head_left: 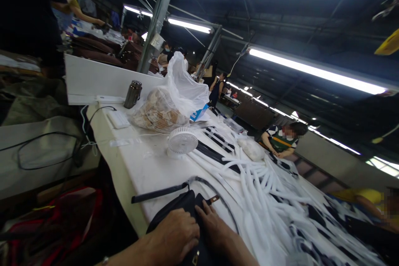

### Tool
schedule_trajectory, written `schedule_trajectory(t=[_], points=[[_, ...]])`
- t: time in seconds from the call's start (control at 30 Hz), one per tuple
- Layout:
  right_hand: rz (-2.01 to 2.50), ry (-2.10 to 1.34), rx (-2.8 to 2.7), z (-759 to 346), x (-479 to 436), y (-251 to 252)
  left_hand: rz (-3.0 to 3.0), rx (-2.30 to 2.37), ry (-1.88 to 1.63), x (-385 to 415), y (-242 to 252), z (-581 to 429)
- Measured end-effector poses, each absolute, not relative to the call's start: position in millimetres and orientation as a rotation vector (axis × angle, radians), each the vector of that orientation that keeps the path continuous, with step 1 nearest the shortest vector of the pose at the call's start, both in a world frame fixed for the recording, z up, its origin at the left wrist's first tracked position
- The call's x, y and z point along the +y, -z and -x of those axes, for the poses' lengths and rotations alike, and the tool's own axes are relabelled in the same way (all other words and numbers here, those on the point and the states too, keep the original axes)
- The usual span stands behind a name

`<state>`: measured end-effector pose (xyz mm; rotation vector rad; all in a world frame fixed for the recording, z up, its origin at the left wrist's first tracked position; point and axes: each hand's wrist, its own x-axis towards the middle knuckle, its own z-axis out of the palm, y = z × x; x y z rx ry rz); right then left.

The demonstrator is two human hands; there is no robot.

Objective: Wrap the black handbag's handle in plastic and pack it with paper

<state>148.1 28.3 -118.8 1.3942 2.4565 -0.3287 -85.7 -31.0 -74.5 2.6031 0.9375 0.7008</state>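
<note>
A black bag (181, 208) with a long black strap (158, 193) lies at the near edge of the white table (149, 166). My left hand (174, 232) rests on top of the bag with its fingers curled and pressed against it. My right hand (215, 226) lies beside it on the bag, fingers stretched toward a small brown metal fitting (214, 199). Neither hand is lifting the bag.
Many white straps (258, 183) and black-and-white pieces cover the table's right side. A small white fan (182, 142), a clear plastic bag of tan parts (162, 110), a dark flask (133, 94) and a white divider board (93, 81) stand further back. Other people work nearby.
</note>
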Motion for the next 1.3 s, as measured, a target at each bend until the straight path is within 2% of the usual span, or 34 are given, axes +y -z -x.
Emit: schedule_trajectory(t=[0.23, 0.4, 0.57, 0.83, 1.13, 1.3], points=[[-1.416, 0.12, 2.362, -144.2, 27.5, 127.9, -2.627, 0.973, -0.639, -26.2, 75.6, 81.9], [-1.339, -0.139, 2.476, -153.7, 33.9, 142.9, -2.629, 0.987, -0.645, -26.0, 76.6, 81.6], [-1.137, -0.191, 2.643, -165.2, 40.6, 140.3, -2.626, 1.007, -0.67, -22.2, 80.7, 79.2], [-0.968, -0.041, 2.681, -199.3, 53.7, 147.4, -2.694, 1.065, -0.612, -20.1, 75.9, 72.9], [-1.07, 0.028, 2.689, -248.8, 86.2, 205.7, -2.871, 1.077, -0.685, 6.3, 116.2, 49.4], [-1.217, 0.154, 2.607, -238.2, 80.6, 182.5, -2.869, 1.074, -0.737, 6.9, 121.1, 51.5]])
